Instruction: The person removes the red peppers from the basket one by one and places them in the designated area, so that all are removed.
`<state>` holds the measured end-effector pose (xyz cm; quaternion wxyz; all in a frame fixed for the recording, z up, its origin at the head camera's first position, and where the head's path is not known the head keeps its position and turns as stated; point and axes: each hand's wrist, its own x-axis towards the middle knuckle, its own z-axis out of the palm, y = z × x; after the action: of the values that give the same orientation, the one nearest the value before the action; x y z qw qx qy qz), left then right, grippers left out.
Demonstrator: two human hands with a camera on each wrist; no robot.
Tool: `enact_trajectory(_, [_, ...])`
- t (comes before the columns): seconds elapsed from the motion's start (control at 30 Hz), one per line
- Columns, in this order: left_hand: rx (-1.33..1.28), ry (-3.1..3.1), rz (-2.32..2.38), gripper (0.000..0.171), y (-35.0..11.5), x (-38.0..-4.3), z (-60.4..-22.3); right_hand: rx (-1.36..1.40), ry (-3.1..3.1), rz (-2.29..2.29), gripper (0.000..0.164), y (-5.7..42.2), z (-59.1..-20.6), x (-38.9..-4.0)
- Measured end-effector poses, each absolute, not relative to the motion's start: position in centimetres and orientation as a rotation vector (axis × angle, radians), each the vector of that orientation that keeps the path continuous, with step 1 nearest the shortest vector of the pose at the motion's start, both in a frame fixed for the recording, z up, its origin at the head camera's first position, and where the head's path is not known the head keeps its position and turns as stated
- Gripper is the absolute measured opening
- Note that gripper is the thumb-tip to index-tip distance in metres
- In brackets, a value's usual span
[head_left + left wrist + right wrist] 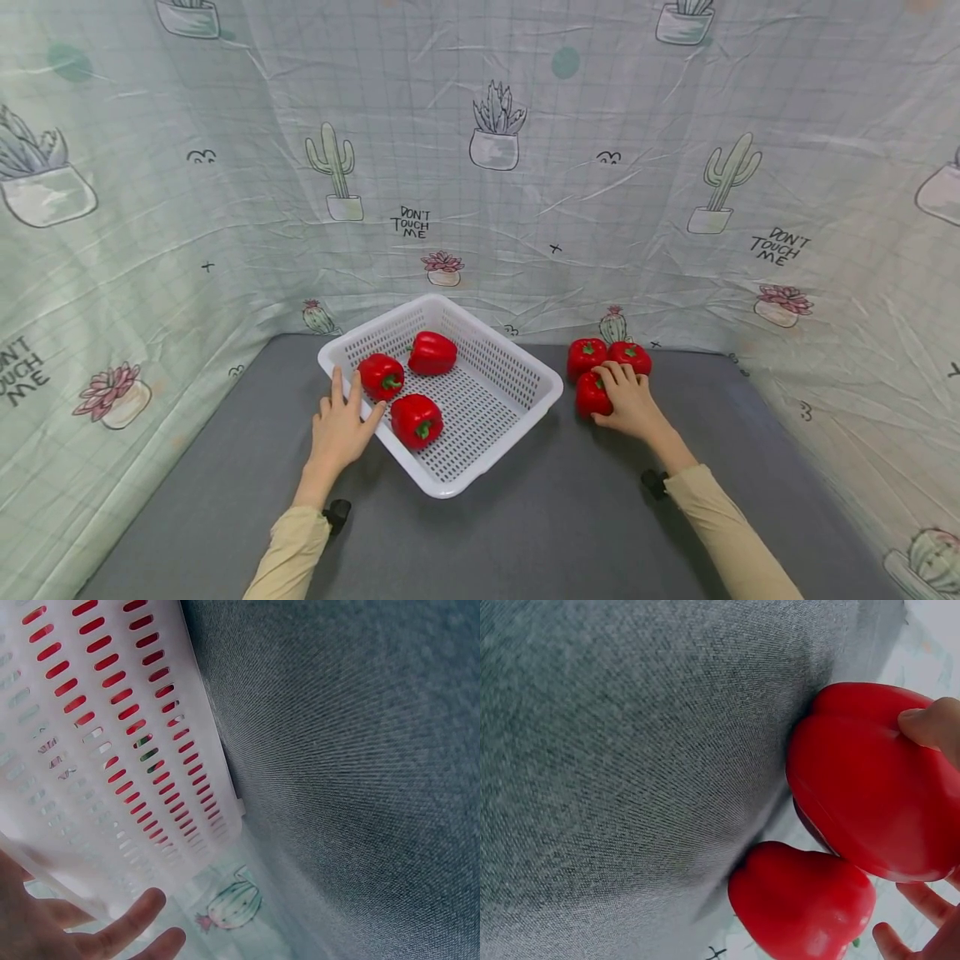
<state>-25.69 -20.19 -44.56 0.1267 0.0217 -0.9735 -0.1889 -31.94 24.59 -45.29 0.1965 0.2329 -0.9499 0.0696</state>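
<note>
At the right, my right hand (630,406) reaches over a red bell pepper (589,400) on the table and grips it, thumb on the near side. The right wrist view shows the thumb (928,727) pressed on its glossy skin. Two more red peppers stand just behind, one at the left (582,353) and one at the right (633,357). My left hand (337,432) lies at the left rim of a white perforated basket (442,488), fingers spread and fairly straight. Three red peppers lie in the basket, among them one near its front (416,421).
A grey cloth (517,542) covers the table under the basket and loose peppers. Behind and at both sides hangs a pale sheet (420,125) printed with cacti, close to the table's back edge. Dark wrist cameras sit at both cuffs, the right one (655,484) low over the cloth.
</note>
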Motion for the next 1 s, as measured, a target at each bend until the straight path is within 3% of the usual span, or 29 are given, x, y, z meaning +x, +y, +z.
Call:
enact_trajectory(0.3, [0.061, -2.838, -0.562, 0.076, -20.25, -25.66, -44.46, 0.625, -2.690, 0.176, 0.071, 24.53, -45.25, -32.55])
enact_trajectory(0.67, [0.035, -2.822, -0.553, 0.075, -20.19, -25.61, -44.55, 0.645, -2.706, 0.171, 0.082, 24.63, -45.03, -32.33])
enact_trajectory(1.0, [0.044, -2.820, -0.563, 0.075, -20.24, -25.65, -44.50, 0.673, -2.695, 0.187, 0.075, 24.67, -45.33, -32.62])
